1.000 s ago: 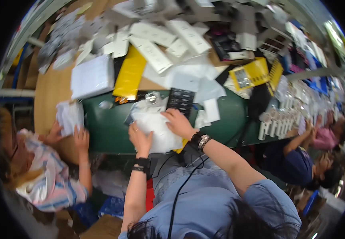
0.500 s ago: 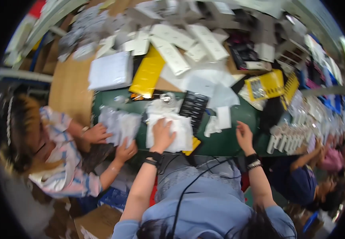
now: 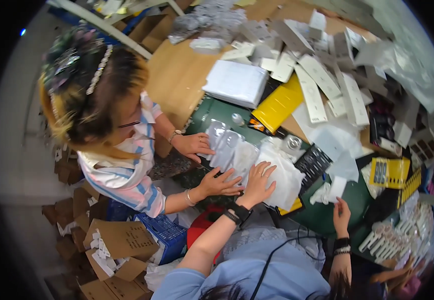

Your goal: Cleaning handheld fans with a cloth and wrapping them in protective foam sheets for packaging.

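Note:
My left hand [image 3: 258,186] rests with fingers spread on the left part of a white, crumpled pile [image 3: 283,175] that looks like thin cloth or soft bags. My right hand [image 3: 342,215] has its fingers apart, the tips at the lower edge of a small white card [image 3: 337,188]; whether they touch it I cannot tell. Left of the card lies a crumpled white piece [image 3: 320,194]. A black sheet with rows of marks [image 3: 313,167] lies right of the pile. Close to my left hand, a co-worker's hands [image 3: 219,184] are at a row of clear plastic bags [image 3: 231,150].
A green mat [image 3: 307,216] covers the worktop. Behind lie a white paper stack [image 3: 237,82], a yellow packet [image 3: 278,104], a small glass jar [image 3: 291,144] and many white boxes [image 3: 311,100]. White sticks [image 3: 382,234] lie at right. The co-worker sits close at left, near open cartons [image 3: 122,240].
My view has swung left, showing more of the co-worker and cartons. My left hand has shifted toward the pile's left side. My right hand has come closer to the white card.

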`<action>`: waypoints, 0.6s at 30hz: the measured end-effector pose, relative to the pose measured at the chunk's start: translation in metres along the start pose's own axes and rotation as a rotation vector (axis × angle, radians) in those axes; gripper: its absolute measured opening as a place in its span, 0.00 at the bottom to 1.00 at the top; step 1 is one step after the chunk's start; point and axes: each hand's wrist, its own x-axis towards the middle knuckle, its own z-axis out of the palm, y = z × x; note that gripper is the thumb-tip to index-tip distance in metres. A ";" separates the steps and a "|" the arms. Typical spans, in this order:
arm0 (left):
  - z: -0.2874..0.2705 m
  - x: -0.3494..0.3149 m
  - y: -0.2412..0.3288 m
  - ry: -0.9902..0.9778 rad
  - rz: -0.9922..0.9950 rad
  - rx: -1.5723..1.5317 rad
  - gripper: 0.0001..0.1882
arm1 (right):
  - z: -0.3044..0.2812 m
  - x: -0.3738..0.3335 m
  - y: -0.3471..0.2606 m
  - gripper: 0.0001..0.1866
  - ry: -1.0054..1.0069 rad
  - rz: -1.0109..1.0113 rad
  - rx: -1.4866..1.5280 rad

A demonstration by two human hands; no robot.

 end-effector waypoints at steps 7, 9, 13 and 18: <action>-0.117 0.052 -0.051 0.384 -0.494 -0.256 0.39 | -0.001 -0.002 0.001 0.12 -0.039 0.018 0.018; -0.139 0.071 -0.091 0.305 -0.663 -0.256 0.43 | -0.002 -0.006 0.004 0.12 -0.048 0.032 0.014; -0.140 0.073 -0.190 0.386 -0.498 0.126 0.45 | 0.006 -0.008 0.007 0.11 -0.086 0.049 0.023; -0.124 0.064 -0.216 0.343 -0.488 0.198 0.41 | 0.019 -0.005 -0.027 0.11 -0.135 -0.012 -0.031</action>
